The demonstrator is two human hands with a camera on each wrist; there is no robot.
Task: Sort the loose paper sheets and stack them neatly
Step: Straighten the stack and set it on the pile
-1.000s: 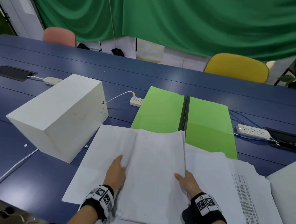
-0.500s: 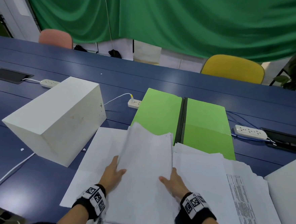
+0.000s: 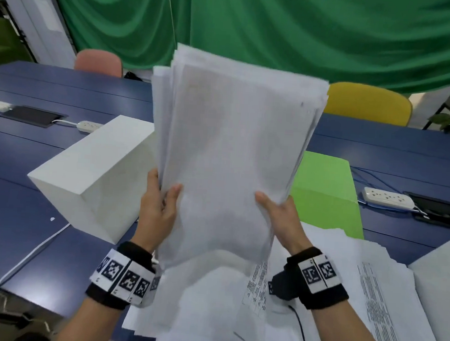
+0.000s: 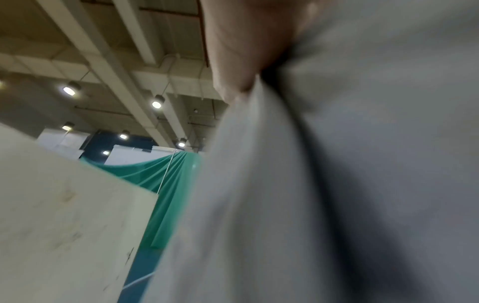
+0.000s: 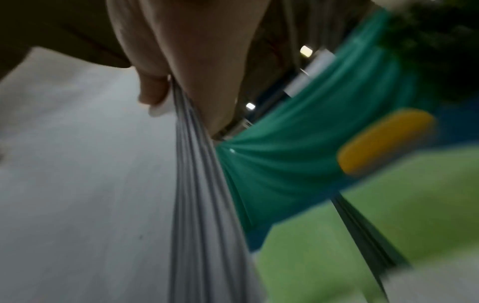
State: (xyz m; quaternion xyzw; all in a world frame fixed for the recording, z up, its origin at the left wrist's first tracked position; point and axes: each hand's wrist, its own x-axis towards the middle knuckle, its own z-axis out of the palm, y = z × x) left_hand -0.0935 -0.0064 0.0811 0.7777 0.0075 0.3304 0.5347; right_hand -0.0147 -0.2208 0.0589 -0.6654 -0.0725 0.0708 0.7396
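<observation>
Both hands grasp a sheaf of paper (image 3: 233, 155), held nearly upright above the table (image 3: 33, 157): the left hand (image 3: 157, 211) pinches its lower left edge, thumb on the front, and the right hand (image 3: 282, 217) pinches the lower right edge likewise. Loose sheets (image 3: 342, 298) lie spread beneath. A white box (image 3: 90, 177) stands left, and a green folder (image 3: 323, 190), seemingly open, lies behind.

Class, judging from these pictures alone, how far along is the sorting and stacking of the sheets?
Done: a thick bundle of sheets is gathered. In hand: the left hand and right hand grip its lower sides, holding it upright above the table, top edges uneven. Left: squaring it, and gathering the loose sheets spread underneath, beside the green folder.
</observation>
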